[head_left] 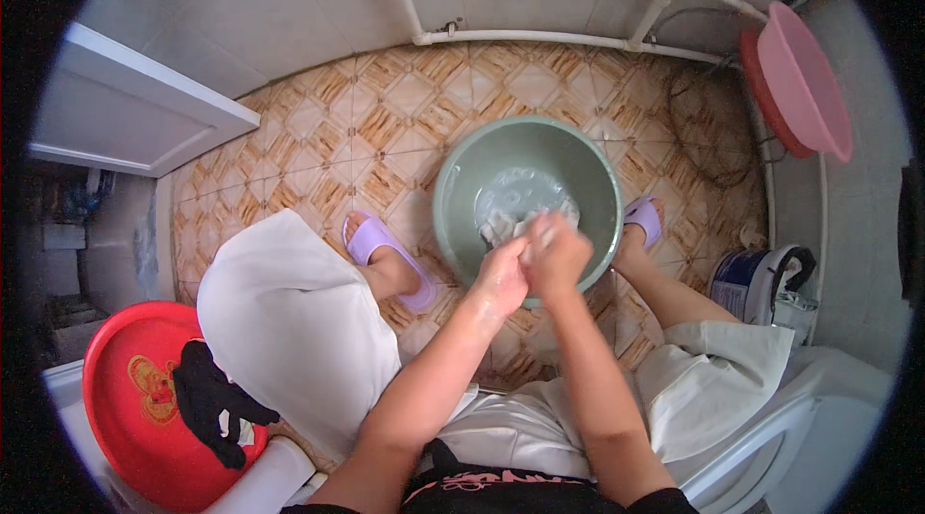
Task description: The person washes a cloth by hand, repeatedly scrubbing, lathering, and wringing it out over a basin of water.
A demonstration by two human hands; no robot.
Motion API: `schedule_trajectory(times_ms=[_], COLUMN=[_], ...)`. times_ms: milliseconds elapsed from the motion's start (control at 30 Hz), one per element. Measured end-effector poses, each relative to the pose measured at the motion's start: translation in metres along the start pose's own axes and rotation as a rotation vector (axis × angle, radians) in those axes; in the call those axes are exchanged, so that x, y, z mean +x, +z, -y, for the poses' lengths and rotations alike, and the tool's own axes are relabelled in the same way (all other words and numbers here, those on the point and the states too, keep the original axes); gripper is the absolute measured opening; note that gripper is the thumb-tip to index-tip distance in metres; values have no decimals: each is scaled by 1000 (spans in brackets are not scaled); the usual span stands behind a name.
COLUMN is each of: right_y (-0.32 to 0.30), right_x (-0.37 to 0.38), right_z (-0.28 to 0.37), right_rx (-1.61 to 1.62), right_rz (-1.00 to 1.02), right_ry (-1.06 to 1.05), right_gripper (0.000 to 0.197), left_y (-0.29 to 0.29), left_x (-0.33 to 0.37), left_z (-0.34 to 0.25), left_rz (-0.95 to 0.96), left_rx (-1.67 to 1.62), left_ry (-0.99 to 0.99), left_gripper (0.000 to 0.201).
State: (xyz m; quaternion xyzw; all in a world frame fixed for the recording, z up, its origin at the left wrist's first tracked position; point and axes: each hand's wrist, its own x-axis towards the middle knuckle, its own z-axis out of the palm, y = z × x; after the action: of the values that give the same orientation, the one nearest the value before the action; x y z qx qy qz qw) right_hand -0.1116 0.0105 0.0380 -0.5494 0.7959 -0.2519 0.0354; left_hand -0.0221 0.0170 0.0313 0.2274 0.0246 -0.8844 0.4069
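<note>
A pale green basin (453,225) with some cloudy, soapy water stands on the floor between my feet. Over its near side my left hand (503,275) and my right hand (559,252) press together, both closed around a wet whitish cloth (499,227). Part of the cloth hangs down from my fingers toward the water; the rest is hidden in my grip. Motion blurs my right hand a little, and its fingers wrap over the top of the bunched cloth. My left wrist is wet.
At the lower left is a red basin (116,389) holding black clothing (207,398). A white door (145,109) stands ajar. Pink basin (805,80) leans on the right wall near white pipes (578,36). A blue and white bucket-like container (752,285) sits right, beside a white appliance (829,418).
</note>
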Motion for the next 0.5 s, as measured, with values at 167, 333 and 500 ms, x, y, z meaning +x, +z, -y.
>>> schedule_trajectory(times_ms=[167,333,500], right_y=[-3,-56,-55], right_x=[51,42,13], right_z=[-100,-41,11], right_rx=[831,1097,922], right_rz=[96,160,336], right_ry=[638,461,31], right_gripper=[43,49,44], left_y=[30,7,46], left_x=[2,5,-9], left_z=[-26,-9,-6], left_rz=[-72,-416,-78], left_rx=[464,1283,1152], left_ry=[222,517,522], left_gripper=[40,77,72])
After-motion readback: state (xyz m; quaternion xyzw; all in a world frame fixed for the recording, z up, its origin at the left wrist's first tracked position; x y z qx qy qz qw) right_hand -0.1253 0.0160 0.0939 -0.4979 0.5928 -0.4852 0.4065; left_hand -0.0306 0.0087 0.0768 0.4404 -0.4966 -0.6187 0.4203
